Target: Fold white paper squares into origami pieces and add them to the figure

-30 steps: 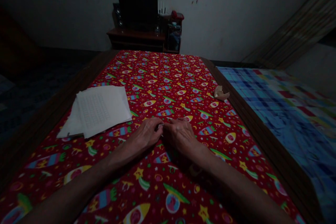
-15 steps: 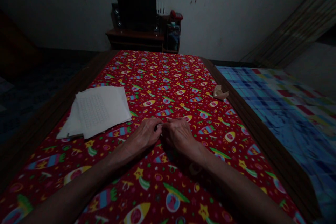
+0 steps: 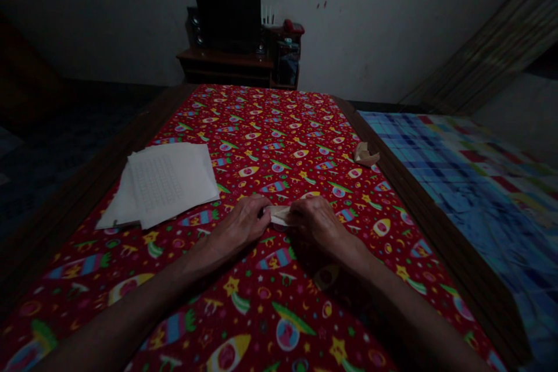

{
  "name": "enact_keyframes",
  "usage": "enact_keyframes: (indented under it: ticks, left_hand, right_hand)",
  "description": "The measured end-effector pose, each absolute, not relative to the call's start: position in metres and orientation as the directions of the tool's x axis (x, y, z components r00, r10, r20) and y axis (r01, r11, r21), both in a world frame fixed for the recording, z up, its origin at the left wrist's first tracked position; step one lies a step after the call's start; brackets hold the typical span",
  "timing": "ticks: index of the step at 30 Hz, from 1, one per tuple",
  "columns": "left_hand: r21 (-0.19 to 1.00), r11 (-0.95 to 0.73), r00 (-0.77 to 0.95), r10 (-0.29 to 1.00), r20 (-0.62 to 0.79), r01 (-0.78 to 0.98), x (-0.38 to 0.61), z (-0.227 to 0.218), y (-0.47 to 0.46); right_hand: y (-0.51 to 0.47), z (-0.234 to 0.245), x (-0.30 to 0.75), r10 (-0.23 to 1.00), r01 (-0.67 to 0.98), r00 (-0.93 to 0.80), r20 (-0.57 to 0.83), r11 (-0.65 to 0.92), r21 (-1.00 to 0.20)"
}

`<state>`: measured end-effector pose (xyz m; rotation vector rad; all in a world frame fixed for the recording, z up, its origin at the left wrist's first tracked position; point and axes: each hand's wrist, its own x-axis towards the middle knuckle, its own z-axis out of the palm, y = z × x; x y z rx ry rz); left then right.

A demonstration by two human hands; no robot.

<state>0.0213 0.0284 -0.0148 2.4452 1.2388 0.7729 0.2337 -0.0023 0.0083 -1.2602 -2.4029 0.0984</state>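
Observation:
A small folded piece of pale paper (image 3: 279, 214) lies on the red patterned cloth (image 3: 270, 128) between my two hands. My left hand (image 3: 241, 223) has its fingers curled onto the paper's left end. My right hand (image 3: 318, 220) presses closed fingers on its right end. Most of the paper is hidden under the fingers. Both forearms rest on the cloth.
A stack of white sheets (image 3: 163, 182) lies to the left on the cloth. A small folded paper piece (image 3: 365, 154) sits near the table's right edge. A blue checked mat (image 3: 475, 186) lies to the right. A dark cabinet with a screen (image 3: 238, 35) stands at the far wall.
My right hand has slid to the right, away from my left hand. The pale paper now shows between them.

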Motion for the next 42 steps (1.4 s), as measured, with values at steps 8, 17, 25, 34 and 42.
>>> enact_keyframes:
  ticks: [8,17,25,34,42]
  left_hand:
    - [0.49,-0.591,0.486,0.806,0.337,0.641,0.022,-0.015,0.025]
    - [0.509,-0.594,0.491,0.803,0.338,0.622,0.021,-0.016,0.025]
    - [0.591,-0.48,0.436,0.871,0.227,0.649,0.031,0.009,0.02]
    - [0.958,-0.095,0.375,0.927,-0.015,0.271,0.035,0.0,0.019]
    - [0.994,-0.001,0.319,0.947,-0.033,0.106,0.043,0.002,0.018]
  right_hand:
    - [-0.013,0.016,0.236,0.773,0.746,-0.567,0.284,0.628,-0.221]
    - [-0.013,0.023,0.235,0.753,0.736,-0.622,0.212,0.655,-0.168]
    - [-0.005,0.022,0.239,0.811,0.766,-0.542,0.221,0.584,-0.268]
    - [0.011,0.015,0.239,0.912,0.652,-0.342,0.226,0.404,-0.641]
    - [0.006,0.019,0.223,0.918,0.626,-0.295,0.265,0.395,-0.672]
